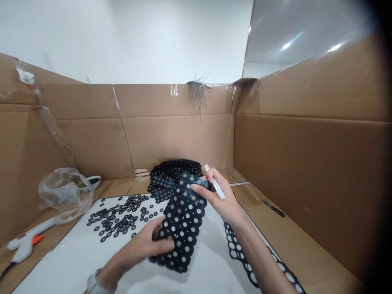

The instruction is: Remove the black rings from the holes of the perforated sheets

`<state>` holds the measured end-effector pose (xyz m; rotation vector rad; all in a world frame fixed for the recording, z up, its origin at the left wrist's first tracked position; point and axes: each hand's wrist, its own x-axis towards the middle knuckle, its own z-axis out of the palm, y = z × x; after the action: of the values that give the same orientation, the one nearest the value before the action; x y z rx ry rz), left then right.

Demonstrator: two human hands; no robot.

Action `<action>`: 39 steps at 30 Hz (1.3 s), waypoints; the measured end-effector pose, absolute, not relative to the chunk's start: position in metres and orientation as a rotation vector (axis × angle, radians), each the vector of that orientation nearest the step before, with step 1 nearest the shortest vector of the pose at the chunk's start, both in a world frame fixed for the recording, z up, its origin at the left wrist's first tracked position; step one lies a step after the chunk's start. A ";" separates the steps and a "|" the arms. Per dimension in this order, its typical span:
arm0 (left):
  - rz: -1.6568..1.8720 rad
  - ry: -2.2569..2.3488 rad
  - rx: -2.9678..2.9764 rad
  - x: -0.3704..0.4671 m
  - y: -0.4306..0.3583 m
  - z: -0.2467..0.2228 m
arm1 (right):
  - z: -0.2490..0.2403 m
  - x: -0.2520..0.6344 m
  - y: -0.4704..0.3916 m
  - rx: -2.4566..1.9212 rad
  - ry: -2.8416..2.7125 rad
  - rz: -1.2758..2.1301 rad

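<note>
A long black sheet of joined rings (183, 220), its round openings showing pale, hangs at a slant between my hands. My left hand (150, 243) grips its lower left side, thumb on the front and fingers behind. At the upper end, my right hand (222, 196) has its thumb and fingers closed by the sheet's edge. A white pen-shaped tool (218, 188) is tucked in that same hand. Bluish shiny rings (202, 183) show by its fingertips; whether they are pinched I cannot tell. Behind lies a folded heap of the same black ring material (162, 179).
Loose black rings (122, 220) are scattered on the white board (76, 261). To the left are a glue gun (26, 243), a clear plastic bag (65, 196) and a small bowl (94, 181). Tweezers (273, 208) and another ring strip (237, 247) lie right. Cardboard walls (177, 139) surround everything.
</note>
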<state>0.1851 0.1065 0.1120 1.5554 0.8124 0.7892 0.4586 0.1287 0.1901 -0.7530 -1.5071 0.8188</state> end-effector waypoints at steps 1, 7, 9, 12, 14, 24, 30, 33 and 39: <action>0.712 0.812 1.525 0.180 0.101 0.096 | 0.186 0.461 0.129 -0.774 -1.498 0.816; 0.876 0.935 1.376 0.145 0.104 0.064 | 0.161 0.486 0.141 -0.977 -1.496 0.690; 1.043 1.033 1.330 0.133 0.122 0.067 | 0.148 0.489 0.152 -1.011 -1.516 0.666; 1.227 1.111 1.246 0.120 0.152 0.063 | 0.117 0.485 0.173 -1.008 -1.541 0.618; 1.319 1.141 1.169 0.115 0.168 0.052 | 0.091 0.479 0.187 -1.000 -1.530 0.571; 1.469 1.361 1.226 0.112 0.170 0.010 | 0.021 0.467 0.191 -1.083 -1.434 0.362; 1.456 1.409 1.104 0.113 0.167 0.012 | 0.019 0.471 0.189 -1.172 -1.427 0.359; 1.467 1.414 1.065 0.114 0.166 0.013 | 0.020 0.472 0.188 -1.193 -1.420 0.334; 1.469 1.281 0.937 0.119 0.169 0.022 | 0.022 0.472 0.189 -1.207 -1.413 0.358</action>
<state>0.1188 0.1689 0.0220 0.9371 1.2809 1.4688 0.4719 0.1886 0.0218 -1.2070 -1.4135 0.3584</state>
